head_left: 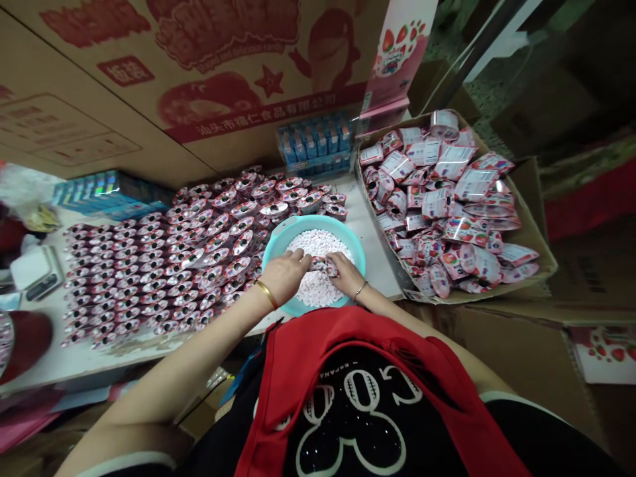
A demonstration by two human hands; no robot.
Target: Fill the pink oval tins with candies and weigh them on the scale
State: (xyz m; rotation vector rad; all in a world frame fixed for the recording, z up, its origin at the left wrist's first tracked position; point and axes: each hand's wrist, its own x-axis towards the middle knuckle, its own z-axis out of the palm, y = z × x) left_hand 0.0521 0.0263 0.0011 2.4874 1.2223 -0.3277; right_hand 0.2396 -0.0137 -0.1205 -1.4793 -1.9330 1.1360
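A turquoise basin (pixel 271 248) on the table holds many small white and pale pink candies (pixel 318 291). Over it, my left hand (pixel 287 277) and my right hand (pixel 346 274) meet at a small printed candy pouch (pixel 322 265). The fingers of both hands are closed on the pouch, one hand at each end. To the left, many similar pouches (pixel 218 225) stand upright in tight rows with dark round openings on top. What is inside the held pouch is hidden.
A cardboard box (pixel 386 228) heaped with strawberry-printed pouches (pixel 437 199) stands at the right. Large printed cartons (pixel 149 132) form a wall behind the table (pixel 54 361). Blue packs (pixel 318 146) stand against it. A small scale (pixel 37 275) and a red tub (pixel 32 341) are at the left.
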